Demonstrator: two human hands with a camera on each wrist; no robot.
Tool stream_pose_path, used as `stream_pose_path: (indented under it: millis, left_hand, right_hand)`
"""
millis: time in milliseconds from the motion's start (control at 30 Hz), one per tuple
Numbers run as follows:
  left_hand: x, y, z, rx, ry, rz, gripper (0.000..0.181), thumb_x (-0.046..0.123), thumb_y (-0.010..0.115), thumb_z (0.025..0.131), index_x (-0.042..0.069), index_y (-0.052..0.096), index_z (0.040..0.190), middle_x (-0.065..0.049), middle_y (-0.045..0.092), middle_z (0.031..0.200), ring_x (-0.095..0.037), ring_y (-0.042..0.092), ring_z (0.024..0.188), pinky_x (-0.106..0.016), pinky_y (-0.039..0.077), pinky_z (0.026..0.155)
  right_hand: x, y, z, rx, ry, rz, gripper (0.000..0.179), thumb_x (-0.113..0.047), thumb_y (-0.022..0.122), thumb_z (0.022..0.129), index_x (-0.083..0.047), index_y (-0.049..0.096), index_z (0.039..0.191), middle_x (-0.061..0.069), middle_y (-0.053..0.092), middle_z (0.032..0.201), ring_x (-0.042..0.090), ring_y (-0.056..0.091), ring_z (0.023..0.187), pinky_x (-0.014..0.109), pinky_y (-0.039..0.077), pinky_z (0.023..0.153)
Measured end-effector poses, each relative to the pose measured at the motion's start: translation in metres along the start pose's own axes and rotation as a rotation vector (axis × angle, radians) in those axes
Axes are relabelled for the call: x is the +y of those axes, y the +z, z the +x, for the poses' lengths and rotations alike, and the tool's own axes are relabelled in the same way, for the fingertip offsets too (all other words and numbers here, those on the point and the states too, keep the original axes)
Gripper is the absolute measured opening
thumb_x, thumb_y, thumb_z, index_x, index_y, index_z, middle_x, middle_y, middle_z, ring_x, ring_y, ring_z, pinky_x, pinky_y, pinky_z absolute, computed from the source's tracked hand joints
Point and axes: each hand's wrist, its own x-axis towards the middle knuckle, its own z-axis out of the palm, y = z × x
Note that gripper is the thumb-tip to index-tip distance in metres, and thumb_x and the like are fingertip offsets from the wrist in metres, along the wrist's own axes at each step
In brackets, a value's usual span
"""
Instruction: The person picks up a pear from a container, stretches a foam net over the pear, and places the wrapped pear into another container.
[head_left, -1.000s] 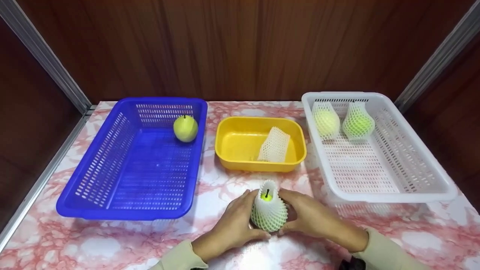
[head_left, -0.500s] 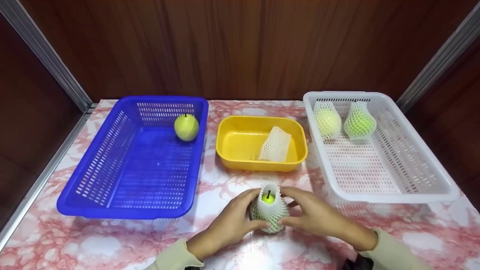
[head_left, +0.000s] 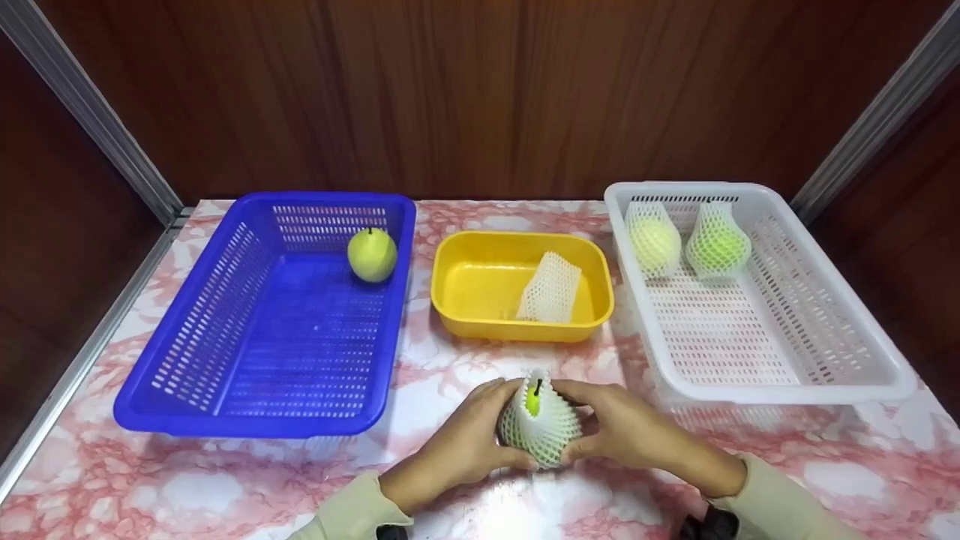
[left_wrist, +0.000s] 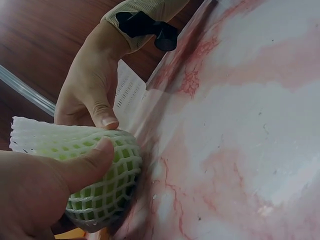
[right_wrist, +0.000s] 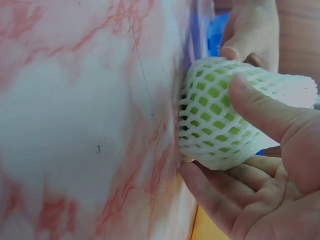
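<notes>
In the head view a green pear with a dark stem stands upright in a white foam net sleeve, near the table's front. My left hand grips its left side, the thumb across the front. From the right, my right hand holds it too, with its thumb pressing the net in the right wrist view and its fingers curving beneath. Green skin shows through the mesh in the left wrist view, where both thumbs lie on the sleeve. The net's loose upper end rises around the stem.
A blue basket on the left holds one bare pear. Behind the hands, a yellow tub contains an unfilled foam net. The white basket at right has two netted pears. Wooden panels enclose the table.
The netted pear has turned a little between the hands, so the sleeve's opening now faces more to the left. The right thumb and fingers have shifted on the net. Baskets and tub stay put.
</notes>
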Motion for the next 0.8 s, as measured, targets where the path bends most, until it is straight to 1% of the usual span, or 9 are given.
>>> stream_pose_path:
  millis: [100,167,333,433,567,700,800]
  left_hand:
    - [-0.0001,0.0014,0.0009,-0.001,-0.019,0.017,0.094,0.023,0.094,0.070,0.006,0.046,0.150,-0.013,0.049,0.150,-0.032,0.038,0.144,-0.050,0.029,0.121]
    - [-0.0004,0.0027,0.0012,0.002,-0.025,0.030,0.095,0.023,0.095,0.070,0.007,0.045,0.150,-0.012,0.049,0.150,-0.031,0.039,0.143,-0.050,0.030,0.120]
    - [-0.0010,0.0049,0.0019,0.018,-0.022,0.058,0.097,0.022,0.097,0.066,0.008,0.046,0.148,-0.010,0.051,0.147,-0.030,0.043,0.139,-0.050,0.035,0.118]
    - [-0.0013,0.0053,0.0020,0.022,-0.026,0.053,0.097,0.022,0.097,0.065,0.008,0.047,0.146,-0.008,0.052,0.146,-0.029,0.043,0.138,-0.049,0.035,0.117]
    - [-0.0022,0.0046,0.0014,0.016,-0.038,0.014,0.096,0.020,0.097,0.066,0.007,0.046,0.147,-0.009,0.052,0.146,-0.030,0.043,0.139,-0.050,0.034,0.117]
    - [-0.0014,0.0009,0.0004,-0.015,-0.049,-0.068,0.096,0.021,0.095,0.069,0.007,0.045,0.149,-0.011,0.050,0.146,-0.031,0.044,0.137,-0.052,0.035,0.116]
    - [0.0004,-0.0035,0.0009,-0.045,-0.061,-0.151,0.094,0.020,0.093,0.071,0.008,0.044,0.150,-0.008,0.052,0.145,-0.028,0.048,0.135,-0.050,0.036,0.116]
  right_hand:
    - [0.0000,0.0002,0.0006,0.017,0.008,-0.082,0.082,-0.017,0.092,0.071,0.003,0.054,0.141,0.016,0.066,0.131,0.032,0.066,0.112,0.041,0.058,0.092]
    - [-0.0001,0.0011,0.0012,0.028,0.014,-0.118,0.082,-0.016,0.093,0.069,0.002,0.055,0.140,0.015,0.067,0.128,0.029,0.066,0.111,0.044,0.057,0.094]
    - [0.0002,0.0046,0.0019,0.050,0.032,-0.142,0.082,-0.013,0.094,0.066,0.001,0.057,0.138,0.014,0.068,0.125,0.027,0.066,0.107,0.046,0.056,0.093]
    - [0.0007,0.0072,0.0011,0.059,0.035,-0.141,0.081,-0.013,0.093,0.068,0.002,0.056,0.139,0.016,0.067,0.127,0.029,0.066,0.109,0.047,0.056,0.094]
    - [0.0018,0.0094,-0.0005,0.064,0.027,-0.116,0.083,-0.015,0.091,0.072,0.005,0.052,0.142,0.019,0.065,0.130,0.031,0.065,0.112,0.047,0.055,0.096]
    - [0.0024,0.0082,-0.0024,0.054,0.021,-0.041,0.085,-0.021,0.092,0.073,0.004,0.051,0.144,0.014,0.068,0.124,0.024,0.066,0.105,0.038,0.057,0.089]
    - [0.0014,0.0047,-0.0040,0.032,0.031,0.049,0.085,-0.021,0.091,0.074,0.002,0.050,0.145,0.010,0.069,0.119,0.019,0.065,0.100,0.032,0.058,0.083]
